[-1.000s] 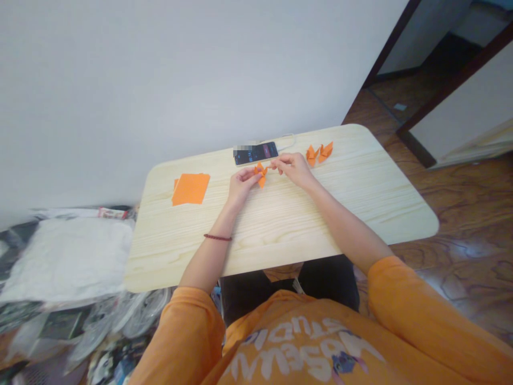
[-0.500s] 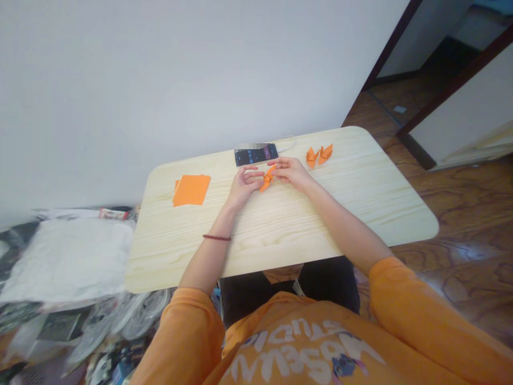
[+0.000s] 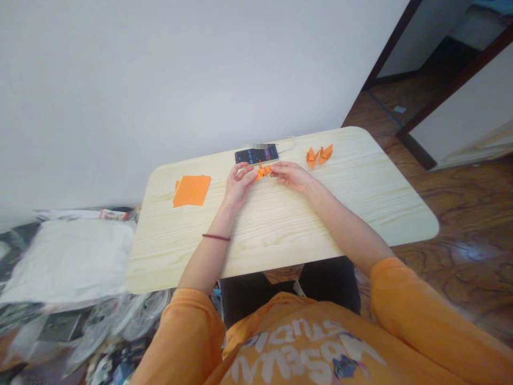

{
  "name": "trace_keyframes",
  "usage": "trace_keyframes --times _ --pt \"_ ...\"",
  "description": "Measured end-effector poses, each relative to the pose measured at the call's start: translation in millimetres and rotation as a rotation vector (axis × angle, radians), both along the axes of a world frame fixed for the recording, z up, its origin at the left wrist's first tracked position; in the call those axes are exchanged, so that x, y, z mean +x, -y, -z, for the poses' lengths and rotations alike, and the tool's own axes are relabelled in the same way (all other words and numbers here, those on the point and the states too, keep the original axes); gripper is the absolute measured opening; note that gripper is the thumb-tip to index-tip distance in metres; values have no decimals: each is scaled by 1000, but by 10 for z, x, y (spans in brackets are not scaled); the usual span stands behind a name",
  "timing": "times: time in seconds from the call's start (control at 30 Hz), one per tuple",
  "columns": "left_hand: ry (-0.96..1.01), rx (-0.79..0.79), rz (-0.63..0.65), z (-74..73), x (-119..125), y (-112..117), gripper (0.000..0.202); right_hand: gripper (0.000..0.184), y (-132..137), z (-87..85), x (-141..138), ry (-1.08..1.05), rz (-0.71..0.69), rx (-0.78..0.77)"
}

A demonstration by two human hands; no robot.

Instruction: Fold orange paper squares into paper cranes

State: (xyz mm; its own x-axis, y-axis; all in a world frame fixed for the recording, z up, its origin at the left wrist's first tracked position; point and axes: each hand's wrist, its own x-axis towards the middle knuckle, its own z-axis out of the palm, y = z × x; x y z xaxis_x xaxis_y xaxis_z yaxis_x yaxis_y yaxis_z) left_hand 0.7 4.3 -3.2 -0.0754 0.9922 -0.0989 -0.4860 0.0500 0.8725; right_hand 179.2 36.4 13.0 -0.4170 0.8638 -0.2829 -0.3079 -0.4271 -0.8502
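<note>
**Small orange fold pinched between both hands**

The pale wooden table (image 3: 280, 230) carries a stack of flat orange sheets (image 3: 192, 190) on its left, well apart from the hands. A dark phone (image 3: 256, 155) lies at the far edge, with two finished folds (image 3: 319, 155) to its right. The left hand (image 3: 237, 187) and right hand (image 3: 292, 175) meet just in front of the phone.

Risk, as judged: the paper is thin, so an uneven pull from the two pinches could tear it or skew a crease. A slack pinch would drop it.

The orange fold (image 3: 263, 171) sits between the hands just above the table. Thumb and fingertips of each hand are closed on its opposite ends.
</note>
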Motion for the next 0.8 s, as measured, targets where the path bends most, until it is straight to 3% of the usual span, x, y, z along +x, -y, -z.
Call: trace_keyframes --times 0.13,0.33,0.4,0.53,0.67,0.8 --pt "66 -61 21 -19 3 -16 43 6 -4 -10 -22 -99 13 -86" --pt "75 -166 6 -15 29 -23 34 14 -11 -39 -39 -181 14 -217" --pt "33 -176 -10 1 14 -29 31 16 -9 -35 -31 -125 26 -143" --pt "-53 -149 -1 25 -47 -38 31 29 0 -9 5 122 56 183" --pt "-85 -154 78 5 -87 -29 34 45 3 2 22 217 -30 441" --pt "-103 -165 99 -26 -90 -19 33 27 -1 -1 9 241 -38 510"
